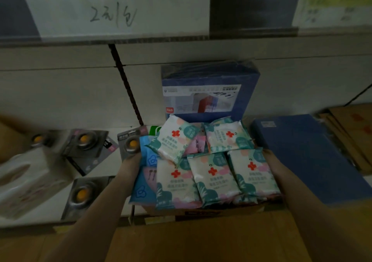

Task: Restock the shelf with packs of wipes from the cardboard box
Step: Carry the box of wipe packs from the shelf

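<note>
Head view is showing a dim shelf (104,201), and at its left a white tissue box (24,179) is sitting beside carded gadgets with yellow centres (86,141). Next along, the left hand (131,161) is pressing against the left flank of the heap, touching a blue pack (144,189). Its fingers are blurred and tucked away, so spread or together I cannot tell. In the middle the packs of wipes (213,173) are lying overlapped, red crosses up, just above the near wall of the cardboard box (201,235); whether they are resting in it or on the shelf is unclear. Behind them a blue carton (209,92) is standing upright. The right hand (270,161) is bracketing the right flank, fingers hidden behind the packs. Further right a flat blue box (314,157) is lying. My read: the bunch is being shifted as one, which means squeezing evenly from both sides and keeping it level so the loose top packs aren't sliding off.
</note>
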{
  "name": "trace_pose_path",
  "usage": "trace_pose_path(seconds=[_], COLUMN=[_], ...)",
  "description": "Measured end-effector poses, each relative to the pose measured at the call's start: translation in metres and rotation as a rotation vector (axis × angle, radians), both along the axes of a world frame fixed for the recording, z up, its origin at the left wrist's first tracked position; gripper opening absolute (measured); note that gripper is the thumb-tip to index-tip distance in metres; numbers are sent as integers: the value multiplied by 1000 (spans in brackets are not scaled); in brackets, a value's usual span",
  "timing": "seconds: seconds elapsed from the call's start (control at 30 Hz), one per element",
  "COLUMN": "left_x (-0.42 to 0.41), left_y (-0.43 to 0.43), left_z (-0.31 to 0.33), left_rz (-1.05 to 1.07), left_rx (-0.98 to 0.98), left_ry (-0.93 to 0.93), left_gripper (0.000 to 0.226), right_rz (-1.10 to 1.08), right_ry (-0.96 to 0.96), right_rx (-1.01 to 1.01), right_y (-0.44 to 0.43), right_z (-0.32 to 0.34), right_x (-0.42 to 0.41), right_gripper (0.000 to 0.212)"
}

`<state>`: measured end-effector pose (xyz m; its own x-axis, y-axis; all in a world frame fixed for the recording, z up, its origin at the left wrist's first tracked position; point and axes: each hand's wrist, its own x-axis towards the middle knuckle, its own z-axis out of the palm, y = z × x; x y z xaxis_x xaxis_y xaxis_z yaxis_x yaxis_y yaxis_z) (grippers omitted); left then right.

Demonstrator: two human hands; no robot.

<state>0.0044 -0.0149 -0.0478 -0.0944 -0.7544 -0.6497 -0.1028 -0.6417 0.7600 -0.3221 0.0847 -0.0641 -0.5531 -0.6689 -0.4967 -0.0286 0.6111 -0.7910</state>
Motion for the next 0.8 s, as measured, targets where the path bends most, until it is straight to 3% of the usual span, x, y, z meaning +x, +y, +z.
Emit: trace_pose_path(seconds=[0.1,0.27,0.4,0.57,0.7,0.8], left_x=[0,-2,-15,-20,-19,-20], left_y=[-5,-12,-7,-4,-5,-9], left_z=[6,0,0,3,3,1], left_rz=[-90,-240,-243,-276,-271,-293], left_rx=[-77,-174,-241,-252,-240,-216], left_ry=[-104,-256,-639,-700,-720,-772], left_gripper=[15,15,23,27,30,29], right_rz=[14,127,158,257,239,223], right_ry=[125,72,71,263,139,175], right_rx=[-4,45,43,76,36,51], right_y=[1,10,11,22,19,12], right_z=[2,17,25,30,35,33], right_x=[0,3,9,12,11,7], right_gripper=[31,30,20,32,19,20])
